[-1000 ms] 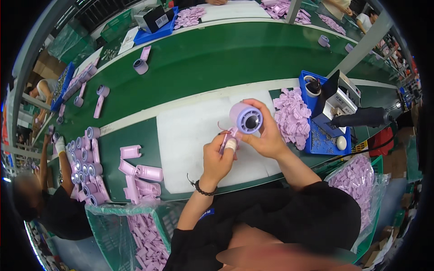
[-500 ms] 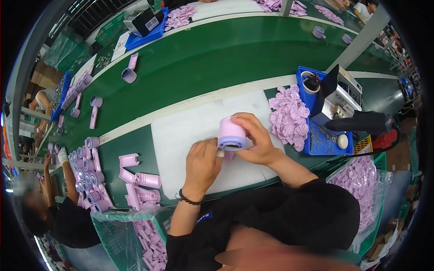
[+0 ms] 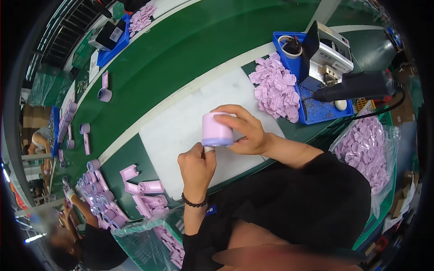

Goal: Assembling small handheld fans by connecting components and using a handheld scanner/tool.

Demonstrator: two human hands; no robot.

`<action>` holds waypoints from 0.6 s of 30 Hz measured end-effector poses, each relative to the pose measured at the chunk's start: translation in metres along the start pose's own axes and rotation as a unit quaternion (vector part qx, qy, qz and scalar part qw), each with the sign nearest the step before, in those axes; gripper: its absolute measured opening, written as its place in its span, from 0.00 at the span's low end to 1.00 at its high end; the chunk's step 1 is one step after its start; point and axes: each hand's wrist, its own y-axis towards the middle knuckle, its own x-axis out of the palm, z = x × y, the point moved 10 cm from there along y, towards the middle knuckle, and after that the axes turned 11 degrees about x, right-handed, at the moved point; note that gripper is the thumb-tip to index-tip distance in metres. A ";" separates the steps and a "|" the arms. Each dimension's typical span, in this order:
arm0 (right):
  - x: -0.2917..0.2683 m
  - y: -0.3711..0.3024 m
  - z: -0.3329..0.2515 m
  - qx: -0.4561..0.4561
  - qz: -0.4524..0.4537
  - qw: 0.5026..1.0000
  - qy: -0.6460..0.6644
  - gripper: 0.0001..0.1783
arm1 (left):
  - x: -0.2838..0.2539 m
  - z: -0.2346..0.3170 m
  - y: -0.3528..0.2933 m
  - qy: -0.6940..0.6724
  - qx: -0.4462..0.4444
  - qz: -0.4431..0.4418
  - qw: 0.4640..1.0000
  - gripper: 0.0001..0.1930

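Note:
My right hand [image 3: 247, 131] is wrapped round a pink hair dryer housing [image 3: 217, 128], a short cylinder with a lavender ring at its lower rim. It is held above a white foam sheet [image 3: 174, 131]. My left hand [image 3: 197, 167] is closed, its thumb and index finger pinching at the housing's lower edge, with a white covering on one fingertip. What lies inside the left fist is hidden. Left of the foam lie several loose pink handle shells [image 3: 151, 187]. A heap of small pink parts [image 3: 276, 88] sits beyond my right hand.
A blue tray [image 3: 312, 118] with screws, a metal device [image 3: 326, 56] and a black electric screwdriver [image 3: 355, 86] stand at right. Bagged pink parts [image 3: 364, 149] fill a crate beside me. Housings cluster [image 3: 97, 194] at left, near a co-worker [image 3: 97, 239]. A green conveyor belt [image 3: 190, 54] runs behind.
My view has swung, shifting the bench in the picture. The housing has tipped so its dark open end no longer shows. Both hands stay on it.

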 end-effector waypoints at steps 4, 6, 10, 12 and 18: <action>-0.006 -0.001 0.014 0.124 0.015 0.989 0.076 0.37 | -0.001 0.003 0.007 0.026 0.038 0.004 0.999 0.12; -0.007 -0.006 0.031 0.222 0.016 0.965 0.141 0.38 | -0.005 0.014 0.015 0.038 0.091 0.046 0.994 0.14; -0.003 -0.013 0.050 0.349 0.017 0.911 0.221 0.39 | 0.017 0.013 0.019 -0.175 0.135 0.105 0.970 0.18; -0.004 -0.012 0.059 0.421 0.000 0.880 0.221 0.41 | 0.027 0.013 0.021 -0.242 0.153 0.127 0.950 0.20; -0.094 -0.011 0.056 0.377 -0.044 0.872 -0.309 0.35 | 0.062 -0.022 0.028 -0.246 0.038 0.048 0.967 0.23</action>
